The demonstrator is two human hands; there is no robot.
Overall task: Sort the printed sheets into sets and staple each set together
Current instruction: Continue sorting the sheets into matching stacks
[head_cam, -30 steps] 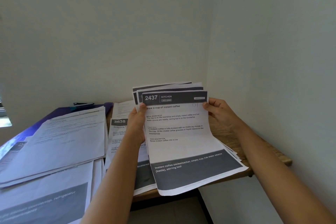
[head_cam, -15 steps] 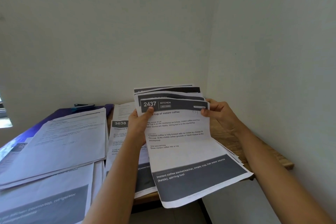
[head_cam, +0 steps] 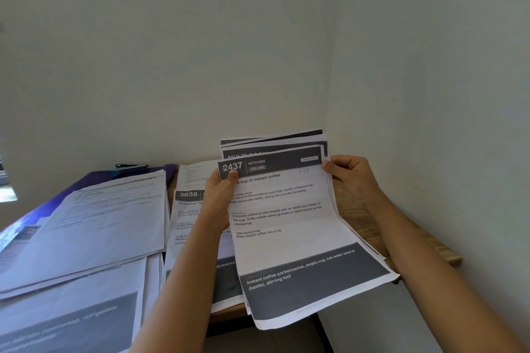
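In a pale-walled corner stands a wooden bench (head_cam: 354, 210). Above its right end a fanned stack of white, grey-banded printed sheets (head_cam: 286, 223) hangs between the hands: left hand (head_cam: 219, 195) pinches the top-left corner, right hand (head_cam: 351, 178) the top-right, long axis running toward the person.

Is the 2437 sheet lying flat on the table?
No, the left hand and right hand hold the 2437 sheet up by its top corners.
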